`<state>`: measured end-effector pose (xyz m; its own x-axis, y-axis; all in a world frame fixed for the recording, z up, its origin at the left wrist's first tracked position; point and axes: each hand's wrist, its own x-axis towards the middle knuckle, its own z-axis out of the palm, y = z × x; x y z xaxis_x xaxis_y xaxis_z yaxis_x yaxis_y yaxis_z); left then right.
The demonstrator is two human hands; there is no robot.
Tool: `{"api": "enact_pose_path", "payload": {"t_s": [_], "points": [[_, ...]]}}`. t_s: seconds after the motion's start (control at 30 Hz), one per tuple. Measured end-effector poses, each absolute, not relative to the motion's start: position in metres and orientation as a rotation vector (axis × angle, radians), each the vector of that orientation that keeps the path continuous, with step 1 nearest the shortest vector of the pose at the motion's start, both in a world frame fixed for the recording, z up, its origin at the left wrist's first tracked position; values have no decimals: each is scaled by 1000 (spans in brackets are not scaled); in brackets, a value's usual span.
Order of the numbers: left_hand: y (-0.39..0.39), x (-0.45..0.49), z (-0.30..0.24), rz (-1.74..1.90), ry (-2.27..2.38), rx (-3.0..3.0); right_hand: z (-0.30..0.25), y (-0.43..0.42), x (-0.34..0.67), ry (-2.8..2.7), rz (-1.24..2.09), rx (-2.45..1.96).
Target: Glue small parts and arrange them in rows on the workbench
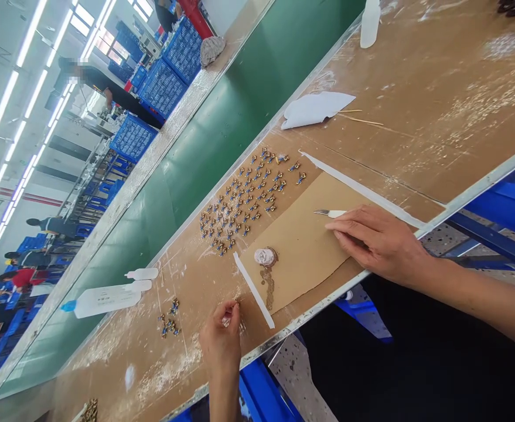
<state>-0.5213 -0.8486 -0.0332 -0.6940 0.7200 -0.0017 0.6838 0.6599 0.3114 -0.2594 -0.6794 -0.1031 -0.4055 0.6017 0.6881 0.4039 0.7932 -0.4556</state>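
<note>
My right hand (378, 240) rests on a brown cardboard sheet (301, 240) and is shut on a small knife (330, 213) with a white handle and a metal blade pointing left. My left hand (222, 340) pinches a tiny part between thumb and fingertips near the bench's front edge. Beyond the sheet, several small blue and gold parts (244, 199) stand in rows. A few more of these parts (169, 319) lie in a small cluster left of my left hand. A blob of glue (266, 257) with a brown smear sits on the sheet.
White squeeze bottles (108, 298) lie at the left of the bench, another bottle (369, 23) stands at the far end. A folded white paper (314, 109) and thin sticks lie beyond the parts. A green conveyor belt (204, 146) runs alongside. Blue crates (160, 88) and other people sit further off.
</note>
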Motion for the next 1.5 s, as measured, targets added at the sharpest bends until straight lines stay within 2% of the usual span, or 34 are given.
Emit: {"api": "enact_pose_path", "payload": {"t_s": [0.13, 0.37, 0.53, 0.6, 0.7, 0.8, 1.2, 1.5], "points": [[-854, -516, -30, 568, 2752, 1126, -105, -679, -260, -2008, 295, -726], [-881, -464, -40, 1452, 2590, 1032, -92, -690, -259, -1934, 349, -550], [-879, -421, -54, 1738, 2267, 1463, -63, -729, -273, -1951, 950, -281], [-874, -410, -52, 1749, 2176, 1601, -55, -742, -276, -1933, 1116, -242], [-869, -400, -45, 1622, 2197, 1702, -49, -751, -275, -1927, 1182, -205], [-868, -396, -38, 1507, 2240, 1770, -48, -750, -270, -1943, 1174, -177], [-866, -388, -24, 1519, 2199, 2070, -52, -748, -263, -1977, 1134, -131], [-867, -387, -28, 1486, 2275, 2070, -53, -748, -264, -1928, 1098, -71]]}}
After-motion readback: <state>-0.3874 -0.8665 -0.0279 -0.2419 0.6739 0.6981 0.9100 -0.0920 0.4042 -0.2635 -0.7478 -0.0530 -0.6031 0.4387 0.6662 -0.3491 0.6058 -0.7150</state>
